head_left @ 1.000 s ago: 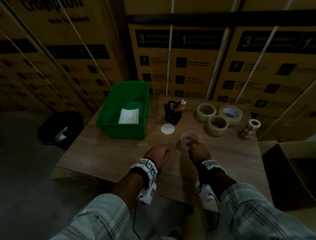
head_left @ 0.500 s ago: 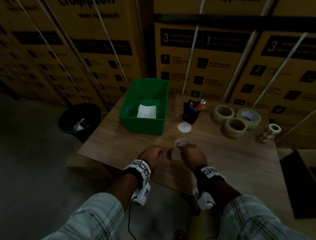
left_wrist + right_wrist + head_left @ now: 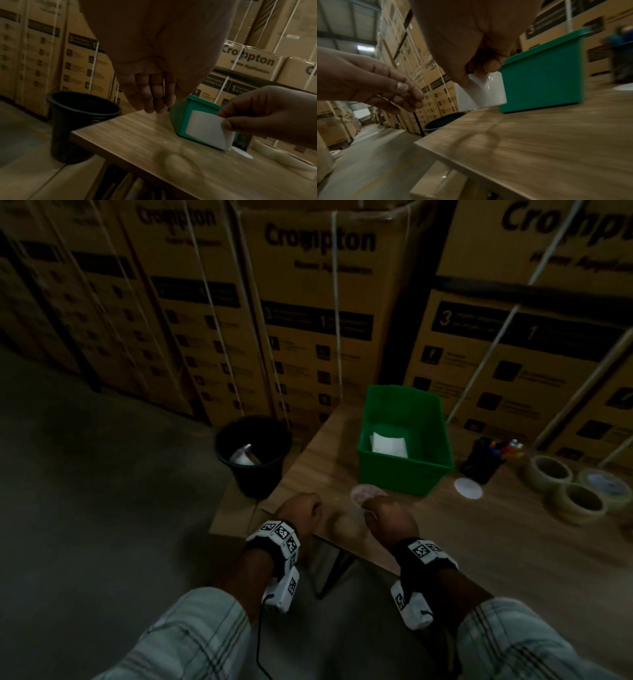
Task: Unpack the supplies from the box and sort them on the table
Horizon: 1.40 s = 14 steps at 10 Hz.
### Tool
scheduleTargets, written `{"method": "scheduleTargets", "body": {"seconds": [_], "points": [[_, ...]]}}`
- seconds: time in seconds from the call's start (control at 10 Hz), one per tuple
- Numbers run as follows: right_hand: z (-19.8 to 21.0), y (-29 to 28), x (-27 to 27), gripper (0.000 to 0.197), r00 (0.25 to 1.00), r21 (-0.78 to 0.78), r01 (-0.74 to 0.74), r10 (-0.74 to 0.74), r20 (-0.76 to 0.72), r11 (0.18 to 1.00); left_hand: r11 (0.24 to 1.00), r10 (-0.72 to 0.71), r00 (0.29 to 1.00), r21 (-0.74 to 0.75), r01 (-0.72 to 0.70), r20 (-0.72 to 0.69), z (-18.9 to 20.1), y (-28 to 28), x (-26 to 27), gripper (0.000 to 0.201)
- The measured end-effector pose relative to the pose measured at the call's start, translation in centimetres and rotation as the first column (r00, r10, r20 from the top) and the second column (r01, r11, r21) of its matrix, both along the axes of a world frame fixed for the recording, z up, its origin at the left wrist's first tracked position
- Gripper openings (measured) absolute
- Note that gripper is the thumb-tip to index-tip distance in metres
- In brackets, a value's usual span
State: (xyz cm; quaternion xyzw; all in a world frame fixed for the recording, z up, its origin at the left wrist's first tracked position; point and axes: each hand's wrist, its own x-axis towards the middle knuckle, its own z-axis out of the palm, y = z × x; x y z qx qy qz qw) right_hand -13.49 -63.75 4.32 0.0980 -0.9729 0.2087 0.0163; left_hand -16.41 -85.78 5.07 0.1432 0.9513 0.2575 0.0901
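My right hand (image 3: pixel 387 515) pinches a small white roll (image 3: pixel 482 92) between thumb and fingers, just above the wooden table (image 3: pixel 479 535) near its front left corner. The same roll (image 3: pixel 207 129) shows in front of the green bin (image 3: pixel 404 474), and from above its round end (image 3: pixel 366 494) peeks past my knuckles. My left hand (image 3: pixel 301 510) hovers beside it at the table's edge, fingers curled. In the right wrist view its thumb presses a thin clear strip (image 3: pixel 392 100) against the fingers.
A black bucket (image 3: pixel 253 460) with scraps inside stands on the floor left of the table. The green bin holds a white packet (image 3: pixel 390 444). A black pen holder (image 3: pixel 483 460), a white disc (image 3: pixel 468 488) and three tape rolls (image 3: pixel 579 501) lie to the right. Stacked cartons wall the back.
Both hands have drifted left toward the table's front left corner with the roll. The view has swung left, bringing the black bucket in and losing the open carton.
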Motion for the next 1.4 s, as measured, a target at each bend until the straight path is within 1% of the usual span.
{"method": "scheduleTargets", "body": {"seconds": [0.1, 0.2, 0.3, 0.4, 0.5, 0.6, 0.7, 0.8, 1.0, 1.1, 1.2, 1.3, 1.4], "points": [[0.6, -5.0, -1.4, 0.044, 0.998, -0.018, -0.065, 0.065, -0.018, 0.998, 1.0, 0.026, 1.0, -0.013, -0.027, -0.013, 0.3, -5.0, -0.7, 0.025], [1.4, -9.5, -2.7, 0.039, 0.988, -0.041, -0.131, 0.127, -0.092, 0.991, 0.998, 0.051, 0.999, -0.026, -0.051, 0.005, 0.3, -9.2, -1.4, 0.027], [2.1, -13.2, -4.0, 0.031, 0.981, -0.043, -0.155, 0.149, -0.121, 0.987, 0.997, 0.078, 0.996, -0.023, -0.078, 0.031, -0.3, -12.5, -2.7, 0.027], [2.2, -15.8, -5.6, 0.028, 0.982, -0.015, -0.16, 0.158, -0.108, 0.987, 0.994, 0.106, 0.993, -0.008, -0.106, 0.052, -1.0, -14.6, -4.1, 0.025], [2.2, -17.7, -8.2, 0.032, 0.977, 0.011, -0.211, 0.211, -0.026, 0.977, 0.993, 0.113, 0.991, 0.01, -0.114, 0.075, -1.7, -15.8, -5.8, 0.025], [2.1, -19.4, -11.6, 0.039, 0.967, -0.015, -0.249, 0.249, 0.045, 0.968, 0.993, 0.119, 0.99, 0.001, -0.12, 0.08, -2.2, -16.8, -8.3, 0.025], [1.0, -20.3, -15.8, 0.039, 0.969, -0.033, -0.236, 0.238, 0.062, 0.971, 0.99, 0.143, 0.987, -0.017, -0.142, 0.074, -2.3, -17.7, -11.7, 0.026], [0.3, -20.9, -20.2, 0.04, 0.975, -0.044, -0.194, 0.198, 0.1, 0.98, 0.988, 0.149, 0.982, -0.067, -0.141, 0.121, -1.6, -18.5, -15.2, 0.028], [-1.8, -23.0, -28.5, 0.043, 0.948, -0.009, -0.212, 0.208, 0.24, 0.977, 0.983, 0.17, 0.974, -0.088, -0.158, 0.148, -0.9, -19.6, -22.3, 0.029], [-3.0, -24.7, -31.2, 0.04, 0.934, 0.001, -0.197, 0.188, 0.303, 0.98, 0.976, 0.177, 0.966, -0.158, -0.148, 0.189, -1.6, -19.7, -24.7, 0.031], [-3.8, -26.3, -33.7, 0.04, 0.921, 0.07, -0.191, 0.154, 0.358, 0.979, 0.973, 0.194, 0.95, -0.172, -0.155, 0.244, -2.6, -19.9, -26.7, 0.033], [-4.9, -27.2, -35.5, 0.043, 0.912, 0.111, -0.204, 0.148, 0.382, 0.973, 0.968, 0.219, 0.934, -0.185, -0.171, 0.283, -3.7, -20.7, -28.0, 0.027], [-5.4, -28.1, -36.3, 0.04, 0.901, 0.1, -0.183, 0.127, 0.414, 0.978, 0.963, 0.247, 0.916, -0.181, -0.198, 0.316, -4.3, -21.6, -28.6, 0.028]]}}
